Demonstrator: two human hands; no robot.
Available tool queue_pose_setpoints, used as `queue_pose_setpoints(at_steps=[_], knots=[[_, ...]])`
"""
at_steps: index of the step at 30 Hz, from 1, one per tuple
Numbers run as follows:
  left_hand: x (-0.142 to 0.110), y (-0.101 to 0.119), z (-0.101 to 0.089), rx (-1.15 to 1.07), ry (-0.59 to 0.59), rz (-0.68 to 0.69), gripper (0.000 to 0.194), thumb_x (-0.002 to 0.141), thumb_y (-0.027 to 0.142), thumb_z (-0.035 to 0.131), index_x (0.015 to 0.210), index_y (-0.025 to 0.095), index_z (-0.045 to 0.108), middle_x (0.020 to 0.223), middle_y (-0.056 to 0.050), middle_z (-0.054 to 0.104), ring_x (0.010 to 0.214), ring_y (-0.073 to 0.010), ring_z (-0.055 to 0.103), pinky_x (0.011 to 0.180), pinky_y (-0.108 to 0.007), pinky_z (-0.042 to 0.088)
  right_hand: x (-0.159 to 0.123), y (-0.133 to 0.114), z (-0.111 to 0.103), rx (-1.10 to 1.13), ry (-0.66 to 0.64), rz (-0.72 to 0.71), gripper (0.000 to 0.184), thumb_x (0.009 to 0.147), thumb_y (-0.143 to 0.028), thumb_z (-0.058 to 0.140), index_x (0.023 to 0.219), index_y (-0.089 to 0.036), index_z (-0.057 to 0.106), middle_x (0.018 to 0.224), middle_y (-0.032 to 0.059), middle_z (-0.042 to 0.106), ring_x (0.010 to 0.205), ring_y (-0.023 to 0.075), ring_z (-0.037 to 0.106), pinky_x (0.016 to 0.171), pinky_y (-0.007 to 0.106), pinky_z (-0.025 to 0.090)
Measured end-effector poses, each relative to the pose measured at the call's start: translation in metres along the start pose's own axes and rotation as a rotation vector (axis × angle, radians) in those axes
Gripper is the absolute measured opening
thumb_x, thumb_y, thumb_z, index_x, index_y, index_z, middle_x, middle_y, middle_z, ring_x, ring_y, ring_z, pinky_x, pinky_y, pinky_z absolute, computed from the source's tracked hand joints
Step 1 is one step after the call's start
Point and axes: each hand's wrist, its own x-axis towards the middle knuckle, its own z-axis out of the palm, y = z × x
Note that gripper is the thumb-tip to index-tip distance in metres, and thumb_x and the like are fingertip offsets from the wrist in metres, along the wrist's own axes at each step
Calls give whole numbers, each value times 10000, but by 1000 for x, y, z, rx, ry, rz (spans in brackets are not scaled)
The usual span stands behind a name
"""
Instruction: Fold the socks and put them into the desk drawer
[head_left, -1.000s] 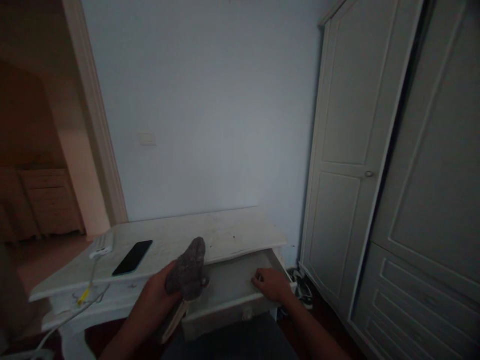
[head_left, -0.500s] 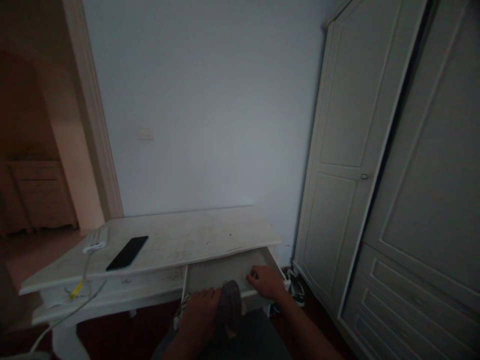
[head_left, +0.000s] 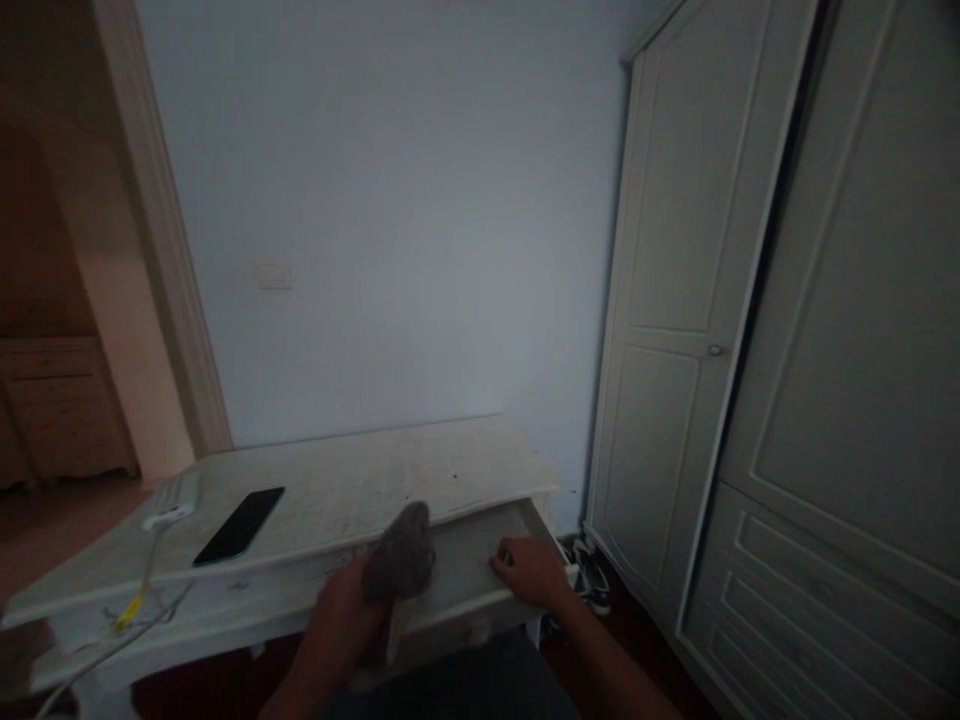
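A bunched grey cloth [head_left: 401, 560] is gripped in my left hand [head_left: 346, 605], above the left side of the pulled-out drawer [head_left: 457, 562]. The cloth's exact kind is hard to make out in the dim light. My right hand [head_left: 534, 570] is at the drawer's right side, over its front edge, with the fingers curled together. Whatever those fingers may hold is hidden. The drawer belongs to a worn white desk [head_left: 345, 465], and its visible pale bottom is bare.
A black phone [head_left: 240, 525] lies on the desk, near a white power strip [head_left: 174, 500] with a cable and yellow tag hanging over the front. Shoes [head_left: 592, 580] stand on the floor at right, beside a tall wardrobe [head_left: 667, 420]. A doorway opens at left.
My left hand has lifted the grey cloth up and left, from the drawer's front edge toward the desk front. My right hand stays nearly in place. The view has shifted slightly.
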Motion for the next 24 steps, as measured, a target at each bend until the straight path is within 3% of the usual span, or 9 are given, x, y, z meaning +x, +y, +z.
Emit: queue_pose_setpoints(at_steps=[2,4,7,10,13,18,21,24], knots=[[1,-4,-26,83,97,-36,568,913,530,529,1414,290,650,1354,-61,767,1265,-323,698,1015,-377,527,2,1,1,6,-7,3,388,998,-523,543,1100,-237,784,1104,114,810,1068,296,743,867,351,474],[2,-11,-36,224,68,-147,662,896,624,560,1471,297,583,1334,-95,771,1228,-371,714,961,-429,543,3,2,3,12,-11,4,385,995,-526,543,1090,-242,786,1100,108,812,1057,291,746,860,348,472],[6,-30,-12,263,-66,-354,861,832,797,565,1458,206,572,1209,-169,802,1137,-432,749,931,-491,555,3,3,3,17,-4,-1,377,994,-515,544,1088,-242,786,1098,104,813,1058,290,747,853,346,468],[19,-55,26,173,-112,-405,1041,823,767,591,1554,46,417,1288,-248,758,1195,-392,737,981,-448,557,2,3,3,18,8,-1,375,998,-503,536,1080,-237,786,1102,106,811,1058,283,745,849,341,465],[34,-75,42,200,-96,-364,880,799,670,656,1469,109,552,1408,-234,701,1263,-375,704,1002,-421,553,1,2,3,11,10,-2,378,999,-510,534,1066,-239,789,1081,105,811,1038,282,746,835,338,463],[50,-84,26,156,-100,-334,520,809,495,653,1189,155,754,1332,-198,755,1302,-376,677,1054,-424,526,1,0,1,-7,11,2,367,1007,-492,525,1076,-239,783,1092,103,805,1060,283,735,855,339,457],[43,-93,15,77,-117,-308,497,835,552,612,1108,174,785,1210,-124,817,1226,-332,727,1029,-361,555,0,-2,0,-7,13,4,360,1008,-484,531,1083,-236,780,1093,104,807,1058,278,734,851,331,456],[24,-112,12,-147,-111,-332,634,806,687,585,1103,163,783,1108,-97,843,1146,-317,766,1002,-335,589,-1,-2,0,0,18,6,349,1006,-473,539,1081,-234,781,1090,105,810,1050,280,739,842,332,457]])
